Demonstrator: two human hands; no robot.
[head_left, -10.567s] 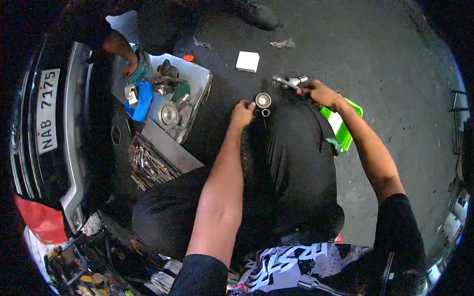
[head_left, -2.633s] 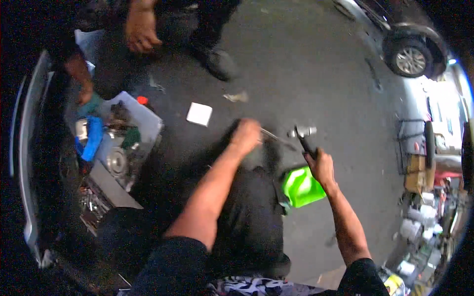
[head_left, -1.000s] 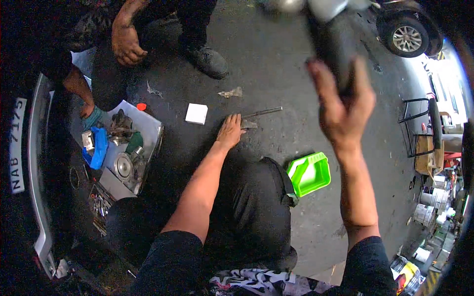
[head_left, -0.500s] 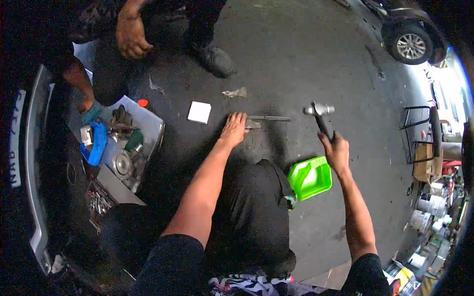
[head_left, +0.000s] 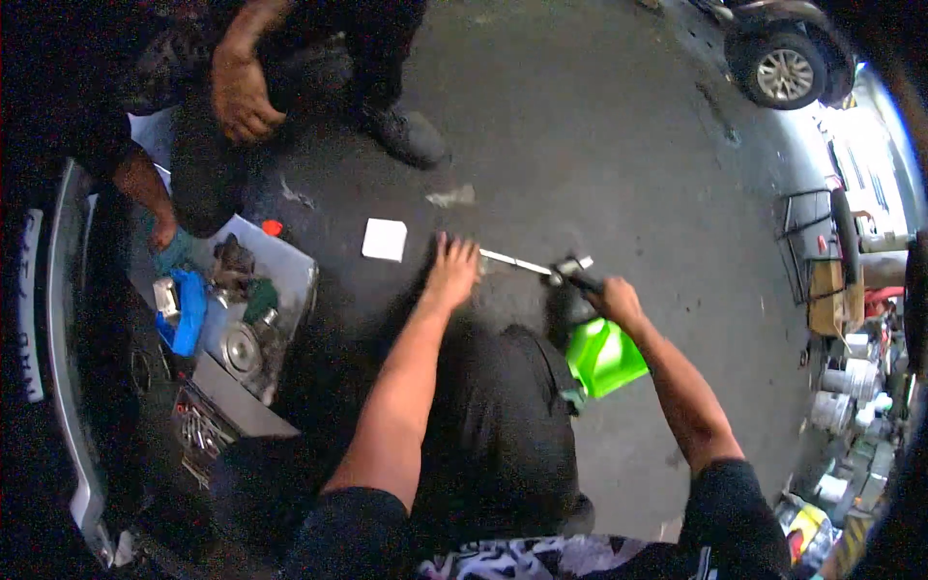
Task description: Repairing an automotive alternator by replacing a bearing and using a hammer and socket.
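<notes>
My left hand (head_left: pixel 451 274) is low over the floor, holding one end of a thin metal rod (head_left: pixel 512 260). Its fingertips point away from me, and the palm side is hidden. My right hand (head_left: pixel 619 304) grips the dark handle of a hammer (head_left: pixel 570 268). The blurred hammer head is at the rod's right end; whether they touch, I cannot tell. A white square box (head_left: pixel 385 240) lies left of my left hand. Just below my right hand sits a bright green plastic scoop-like container (head_left: pixel 607 362), beside my knee.
At the left, a tray (head_left: pixel 302 275) holds greasy metal parts, with a blue container (head_left: pixel 189 314) and several wrenches (head_left: pixel 200 430) nearby. Another person's hand (head_left: pixel 242 101) and shoe (head_left: pixel 411 140) are at the upper left. A car wheel (head_left: pixel 785 75) stands far right; buckets (head_left: pixel 849 379) line the right side.
My right hand has swung the hammer down and left, to the rod's end. The rod now slants, its right end nearer to me. My left hand stays on it.
</notes>
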